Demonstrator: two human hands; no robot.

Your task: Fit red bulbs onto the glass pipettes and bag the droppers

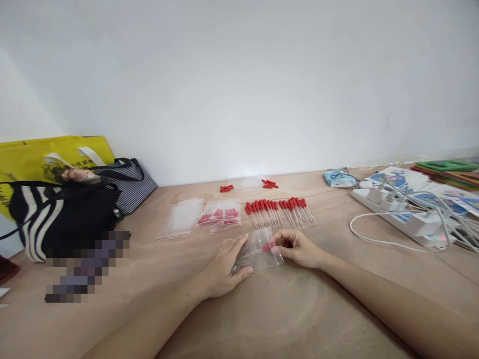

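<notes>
A clear zip bag (258,257) lies on the table between my hands. My left hand (228,264) grips its left side, thumb below and fingers above. Part of a dropper with a red rubber bulb (268,247) shows in the bag, near its mouth. At the bulb's end, my right hand (295,248) is closed in a pinch; its fingertips are partly hidden by the bag's edge. Just beyond my hands, red-bulbed droppers (264,212) lie in a row, with a smaller group (295,209) to the right.
Filled zip bags (220,215) and a stack of flat bags (182,218) lie to the left. Loose red bulbs (226,189) and thin clear tubes (251,184) are near the wall. A power strip (400,217) with cables and a blue mask (339,178) are right; a black bag (78,214) is left.
</notes>
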